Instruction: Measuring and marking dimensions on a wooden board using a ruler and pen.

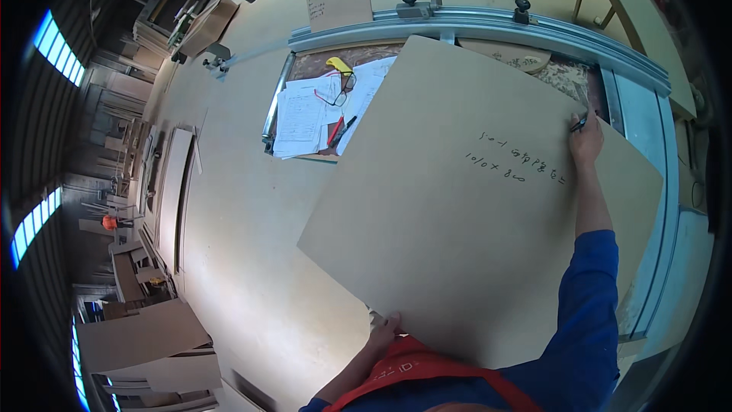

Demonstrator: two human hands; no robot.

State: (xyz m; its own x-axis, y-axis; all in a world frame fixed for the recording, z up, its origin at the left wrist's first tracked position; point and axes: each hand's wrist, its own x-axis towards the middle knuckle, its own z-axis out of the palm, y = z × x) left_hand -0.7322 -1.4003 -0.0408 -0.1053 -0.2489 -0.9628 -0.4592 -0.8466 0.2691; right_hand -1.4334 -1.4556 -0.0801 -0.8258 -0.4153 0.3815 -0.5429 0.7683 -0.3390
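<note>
A large brown fibreboard panel [457, 221] with handwriting in dark ink lies turned at an angle before me. My left hand [387, 328] is closed on its near edge, close to my red apron [427, 366]; the fingertips are partly hidden. At the panel's far right edge, my right hand [585, 141] has a dark pen [578, 125] between its fingers, with some fingers at the edge. Beyond the panel's left side, paper sheets [301, 118] lie with a pair of glasses [335, 95], a yellow tape measure [338, 66] and a red pen [335, 130].
A metal rail [488, 21] with black knobs runs behind the panel, and a small written-on board [339, 6] leans there. A metal frame beam [663, 206] borders the right. Stacked boards [145, 336] stand at the left. A person in orange [110, 222] is far off left.
</note>
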